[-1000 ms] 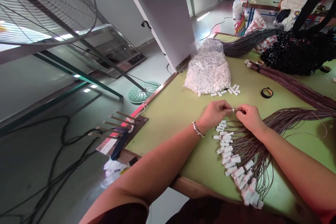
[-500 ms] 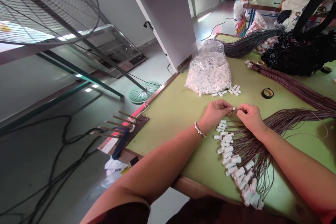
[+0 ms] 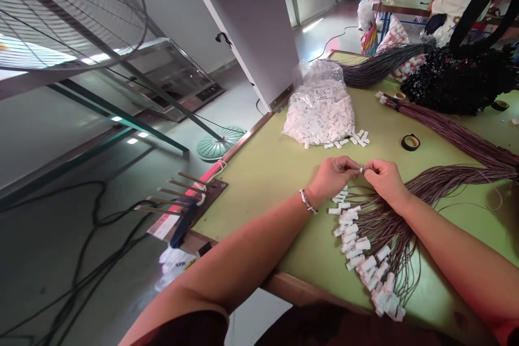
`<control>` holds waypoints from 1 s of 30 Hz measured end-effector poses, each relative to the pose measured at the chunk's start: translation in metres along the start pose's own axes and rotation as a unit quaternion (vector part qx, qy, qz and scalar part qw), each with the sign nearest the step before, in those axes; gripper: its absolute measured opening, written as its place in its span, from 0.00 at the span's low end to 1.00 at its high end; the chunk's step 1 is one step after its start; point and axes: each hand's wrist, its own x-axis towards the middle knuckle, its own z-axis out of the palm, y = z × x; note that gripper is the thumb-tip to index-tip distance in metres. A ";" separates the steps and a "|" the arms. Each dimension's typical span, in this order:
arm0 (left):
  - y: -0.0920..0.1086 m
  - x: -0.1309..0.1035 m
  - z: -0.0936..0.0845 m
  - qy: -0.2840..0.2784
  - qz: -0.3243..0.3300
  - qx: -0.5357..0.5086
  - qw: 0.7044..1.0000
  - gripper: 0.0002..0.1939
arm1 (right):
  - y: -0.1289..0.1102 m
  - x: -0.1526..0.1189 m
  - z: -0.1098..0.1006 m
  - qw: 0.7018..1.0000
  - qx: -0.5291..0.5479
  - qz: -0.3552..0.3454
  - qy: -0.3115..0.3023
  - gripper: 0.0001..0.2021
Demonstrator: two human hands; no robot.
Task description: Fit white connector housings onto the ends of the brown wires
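Note:
Between the fingertips of my left hand [image 3: 335,174] is a small white connector housing [image 3: 361,170], mostly covered by the fingers. My right hand [image 3: 383,179] pinches a thin brown wire close to that housing, the two hands almost touching. Below them a bundle of brown wires [image 3: 430,186] fans out over the green table [image 3: 259,173]. Many of its ends carry white connector housings [image 3: 352,238], lying in a curved row toward the front edge. Past my hands stands a clear plastic bag [image 3: 320,105] full of white housings, several of them loose at its foot.
A roll of black tape [image 3: 410,142] lies right of the bag. Further back are another brown wire bundle [image 3: 450,127] and a black heap of parts [image 3: 458,78]. At the left table edge is a rack with metal rods [image 3: 182,194]; a caged fan [image 3: 73,11] stands beyond.
Both hands stay together, with the white housing turned slightly between the fingers. The whole view has shifted a little, so things appear slightly further left.

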 end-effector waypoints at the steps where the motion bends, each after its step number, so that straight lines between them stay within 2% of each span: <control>1: 0.000 -0.001 0.001 -0.001 -0.004 -0.008 1.000 0.01 | 0.000 0.000 0.000 1.000 -0.001 -0.001 0.001 0.07; 5: 0.002 -0.002 0.003 0.035 -0.016 -0.042 0.998 0.01 | 0.000 -0.001 0.000 1.000 0.008 -0.005 -0.005 0.07; 8: 0.005 -0.002 0.003 0.052 0.003 -0.022 0.998 0.01 | 0.000 -0.001 0.001 1.000 0.021 0.005 -0.003 0.07; 12: 0.005 0.000 0.000 0.021 0.028 0.020 0.999 0.01 | 0.000 -0.001 0.002 1.000 0.020 0.008 -0.005 0.07; 18: 0.002 0.001 -0.001 -0.003 0.025 0.037 0.999 0.01 | 0.004 0.000 0.002 1.000 -0.002 -0.006 -0.016 0.06; 25: 0.002 0.003 -0.005 0.028 0.062 0.010 0.998 0.02 | 0.002 0.001 -0.001 0.999 0.036 0.010 -0.014 0.07; 30: 0.001 0.004 -0.006 -0.016 0.084 0.027 0.996 0.02 | 0.002 0.003 -0.001 0.999 0.034 0.020 -0.027 0.08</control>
